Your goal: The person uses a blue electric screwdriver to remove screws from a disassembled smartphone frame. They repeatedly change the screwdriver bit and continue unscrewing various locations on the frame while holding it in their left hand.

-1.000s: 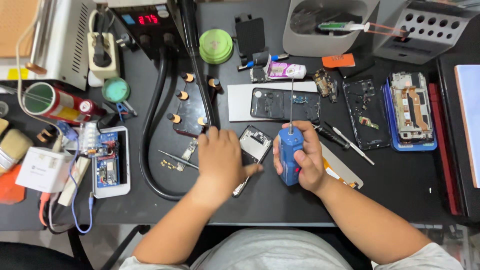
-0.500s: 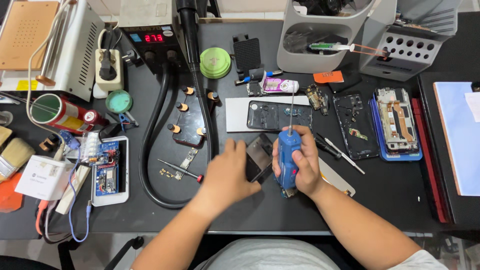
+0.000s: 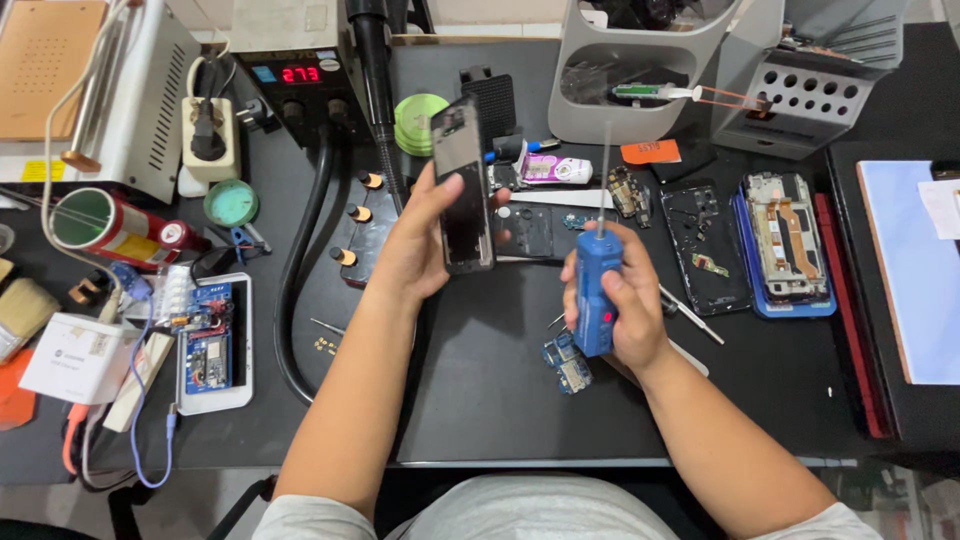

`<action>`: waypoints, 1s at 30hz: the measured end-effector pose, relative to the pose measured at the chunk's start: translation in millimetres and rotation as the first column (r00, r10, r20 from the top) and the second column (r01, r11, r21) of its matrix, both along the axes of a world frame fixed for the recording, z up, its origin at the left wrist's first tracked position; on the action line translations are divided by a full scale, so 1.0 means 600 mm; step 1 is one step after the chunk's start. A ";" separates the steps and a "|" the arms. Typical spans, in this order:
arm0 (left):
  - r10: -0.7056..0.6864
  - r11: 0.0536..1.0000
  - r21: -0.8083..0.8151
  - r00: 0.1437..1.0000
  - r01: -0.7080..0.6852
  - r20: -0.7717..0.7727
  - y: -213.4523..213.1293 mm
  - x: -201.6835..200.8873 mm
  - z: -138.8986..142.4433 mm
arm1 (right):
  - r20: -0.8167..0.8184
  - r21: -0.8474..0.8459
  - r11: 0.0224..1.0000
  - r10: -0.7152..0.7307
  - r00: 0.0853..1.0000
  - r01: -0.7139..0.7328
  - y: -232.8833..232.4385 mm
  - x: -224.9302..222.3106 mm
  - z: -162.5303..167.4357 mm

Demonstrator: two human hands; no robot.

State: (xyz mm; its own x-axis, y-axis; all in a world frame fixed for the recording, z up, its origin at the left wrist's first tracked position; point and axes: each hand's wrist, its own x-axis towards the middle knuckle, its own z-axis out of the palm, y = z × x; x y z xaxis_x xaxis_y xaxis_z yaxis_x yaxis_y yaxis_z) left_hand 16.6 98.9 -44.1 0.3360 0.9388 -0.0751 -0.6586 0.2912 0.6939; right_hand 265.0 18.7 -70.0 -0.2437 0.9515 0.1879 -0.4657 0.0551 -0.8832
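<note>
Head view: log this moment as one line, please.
left hand: holds phone frame raised | right hand: grips blue screwdriver, bit up | circuit board on mat

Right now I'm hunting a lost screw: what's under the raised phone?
The phone in the left hand hides part of a dark panel lying on the mat. No screw shows; the covered patch is unseen.

Green tape roll (image 3: 418, 118), red can (image 3: 110, 228), grey organiser (image 3: 640, 75).

Red-digit display (image 3: 300, 74) far left; orange label (image 3: 650, 151) by grey rack; white box (image 3: 75, 357) left edge.
</note>
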 end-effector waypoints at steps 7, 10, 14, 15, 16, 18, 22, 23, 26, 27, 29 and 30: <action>0.001 0.991 0.127 0.968 -0.034 0.250 -0.001 0.002 -0.010 | 0.190 -0.197 0.964 0.217 0.958 -0.179 0.005 0.005 0.008; 0.045 0.973 0.198 0.943 -0.115 0.329 -0.003 0.008 -0.011 | 0.282 -0.287 0.927 0.324 0.903 -0.243 -0.003 0.000 0.008; 0.134 0.952 0.213 0.926 -0.219 0.352 -0.007 0.007 -0.007 | 0.375 -0.366 0.878 0.442 0.815 -0.307 -0.012 -0.019 0.003; 0.151 0.944 0.225 0.923 -0.241 0.355 -0.008 0.005 -0.005 | 0.397 -0.373 0.871 0.461 0.793 -0.319 -0.014 -0.021 0.003; 0.161 0.941 0.225 0.919 -0.253 0.359 -0.009 0.002 -0.003 | 0.401 -0.362 0.869 0.471 0.786 -0.336 -0.015 -0.023 0.002; 0.182 0.935 0.224 0.912 -0.276 0.368 -0.012 -0.003 0.000 | 0.408 -0.340 0.864 0.491 0.770 -0.370 -0.017 -0.026 0.001; 0.183 0.920 0.255 0.903 -0.297 0.389 -0.017 -0.004 0.002 | 0.448 -0.340 0.866 0.492 0.747 -0.366 -0.021 -0.029 -0.002; 0.187 0.919 0.252 0.897 -0.304 0.400 -0.016 -0.003 0.002 | 0.451 -0.334 0.870 0.485 0.749 -0.363 -0.020 -0.028 -0.004; 0.199 0.919 0.237 0.888 -0.317 0.414 -0.014 -0.004 0.001 | 0.441 -0.342 0.876 0.469 0.765 -0.340 -0.020 -0.027 -0.006; 0.202 0.920 0.231 0.887 -0.318 0.415 -0.015 -0.004 0.001 | 0.435 -0.349 0.878 0.462 0.773 -0.329 -0.021 -0.028 -0.006; 0.208 0.919 0.232 0.892 -0.318 0.400 -0.016 -0.002 0.001 | 0.446 -0.348 0.879 0.460 0.768 -0.325 -0.020 -0.029 -0.006; 0.208 0.920 0.233 0.896 -0.316 0.393 -0.016 -0.001 0.001 | 0.452 -0.348 0.881 0.457 0.766 -0.320 -0.020 -0.029 -0.005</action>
